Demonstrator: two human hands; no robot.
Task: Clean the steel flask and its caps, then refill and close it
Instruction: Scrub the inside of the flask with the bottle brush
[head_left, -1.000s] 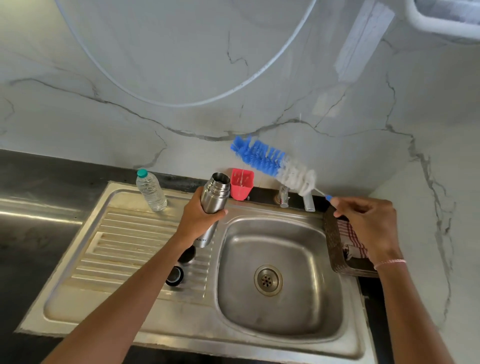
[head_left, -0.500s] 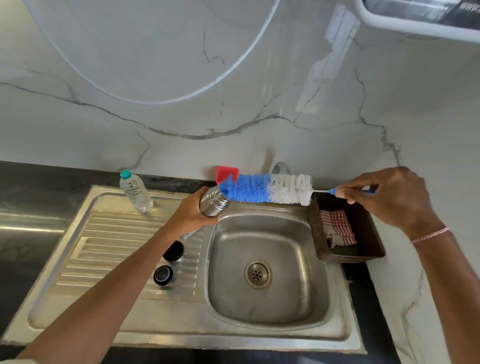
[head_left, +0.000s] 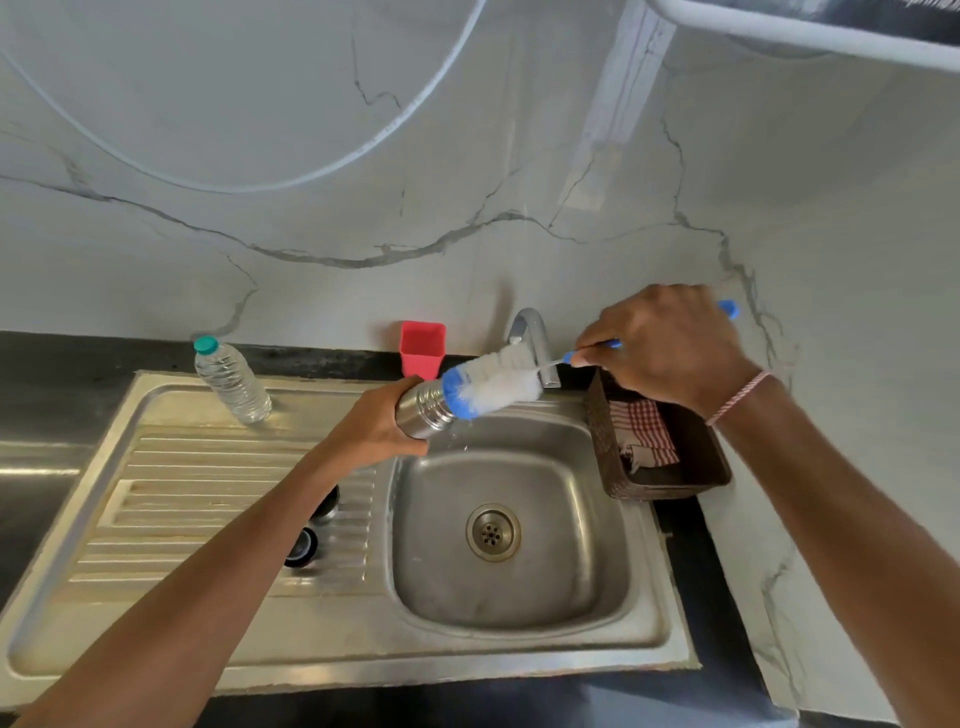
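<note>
Steel flask (head_left: 423, 411) gripped by left hand (head_left: 374, 432), brush (head_left: 498, 385) pinched in right hand (head_left: 670, 349) in its mouth, tap (head_left: 535, 332) just behind.

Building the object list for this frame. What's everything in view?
sink: 1, steel, drainboard on its left
flask: 1, steel, tilted above the basin's back left corner
brush: 1, blue and white, tip in the flask's mouth
caps: 2, black, on the drainboard, partly behind the left arm
water bottle: 1, clear with teal lid, standing at the drainboard's back
cup: 1, red, behind the sink
tap: 1, steel, behind the basin
basket: 1, dark brown, right of the basin
cloth: 1, red and white check, in the basket
left hand: grips the flask
right hand: holds the brush handle
</note>
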